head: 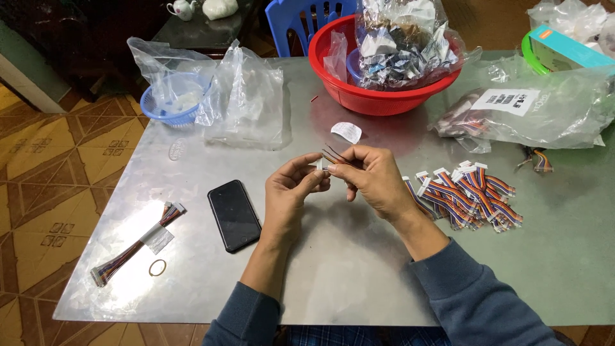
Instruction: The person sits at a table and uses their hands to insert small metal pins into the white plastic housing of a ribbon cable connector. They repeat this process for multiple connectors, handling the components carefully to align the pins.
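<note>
Both hands meet above the middle of the metal table [359,269]. My left hand [291,189] pinches a small white connector [321,165] between thumb and fingers. My right hand [375,176] grips the thin wires [333,154] that run out of that connector and stick up to the left. A pile of folded multicoloured wire harnesses with white connectors [471,195] lies just right of my right wrist.
A black phone [234,214] lies left of my hands. Further left are a bundled wire harness [138,243] and a rubber band [157,267]. At the back stand a red basin of bags [384,64], a small blue basket [176,96], clear plastic bags [246,102] and a bagged harness pack [519,115].
</note>
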